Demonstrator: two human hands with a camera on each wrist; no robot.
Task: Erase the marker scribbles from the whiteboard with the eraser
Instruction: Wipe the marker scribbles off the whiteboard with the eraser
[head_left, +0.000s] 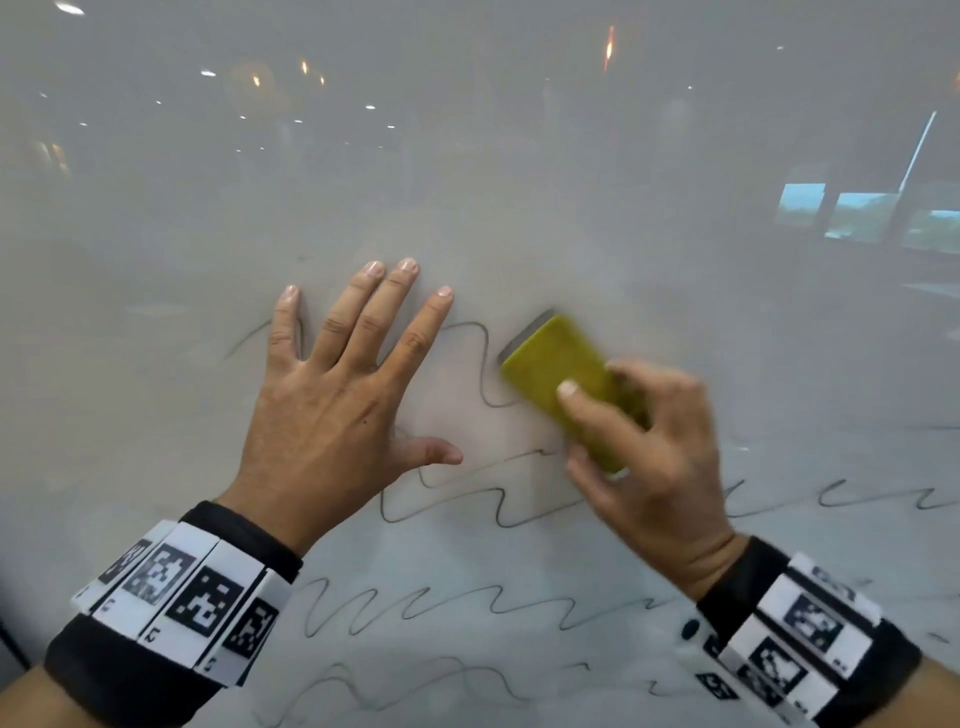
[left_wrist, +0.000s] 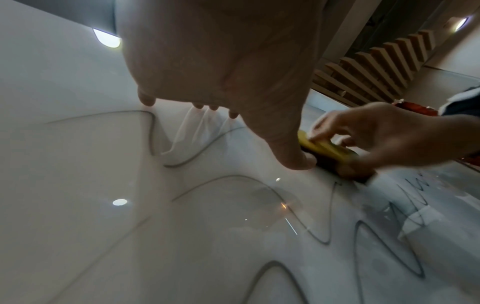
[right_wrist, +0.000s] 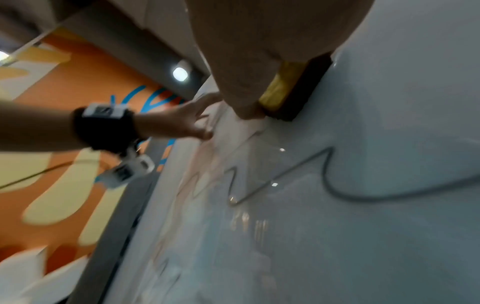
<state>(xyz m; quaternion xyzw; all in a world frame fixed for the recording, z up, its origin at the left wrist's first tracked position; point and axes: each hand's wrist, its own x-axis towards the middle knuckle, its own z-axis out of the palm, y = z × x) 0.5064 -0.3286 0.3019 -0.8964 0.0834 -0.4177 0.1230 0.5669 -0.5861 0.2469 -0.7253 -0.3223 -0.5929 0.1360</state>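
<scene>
The eraser (head_left: 566, 387), a yellow block with a dark felt face, lies pressed flat against the whiteboard (head_left: 519, 156), tilted so one end points up and to the left, just right of a tall loop of the marker scribbles (head_left: 480, 364). The right hand (head_left: 654, 447) holds it with its fingers (head_left: 576, 402) curled over the yellow back and the thumb clamped on the lower edge. The left hand (head_left: 332, 395) rests palm-down on the board beside it, fingers straight and spread apart, covering part of the top line of scribbles. The board above and to the right of the eraser looks clean, while several wavy rows (head_left: 467, 608) below are untouched, so the work seems to be at an early stage. To do this stroke well, I would keep the felt fully flat with even pressure, sweep leftward through the loop in overlapping passes, and lift or shift the bracing hand before the eraser reaches it, since ink lies under those fingers. The right-wrist view shows the felt edge (right_wrist: 302, 92) meeting the surface squarely, which is the contact worth keeping.
</scene>
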